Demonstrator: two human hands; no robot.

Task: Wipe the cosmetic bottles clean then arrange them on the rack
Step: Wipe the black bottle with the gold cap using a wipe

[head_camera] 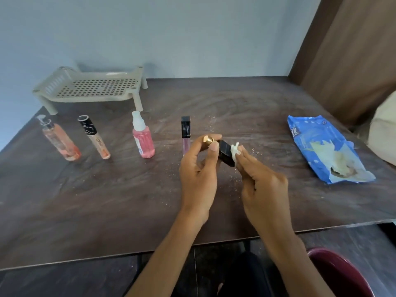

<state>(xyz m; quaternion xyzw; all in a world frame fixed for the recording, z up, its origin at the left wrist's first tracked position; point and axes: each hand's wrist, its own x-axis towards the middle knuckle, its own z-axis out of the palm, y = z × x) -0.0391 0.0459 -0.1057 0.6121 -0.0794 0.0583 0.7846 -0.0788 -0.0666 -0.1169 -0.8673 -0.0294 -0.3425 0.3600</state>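
Note:
My left hand (198, 170) pinches a small black bottle (225, 152) by its gold cap, holding it tilted above the table. My right hand (263, 181) presses a small white wipe (235, 151) against the bottle's black side. On the table stand a peach pump bottle (61, 141), a marbled-cap concealer tube (95, 138), a pink spray bottle (142, 139) and a black-capped lip gloss (185, 133). The beige perforated rack (94, 87) stands at the back left with nothing on it.
A torn blue wet-wipe packet (321, 144) lies at the right on the dark wooden table (107, 200). White specks dot the table near my hands. A maroon chair edge (340, 273) shows at the lower right, and a pale cushion (383, 133) at the far right.

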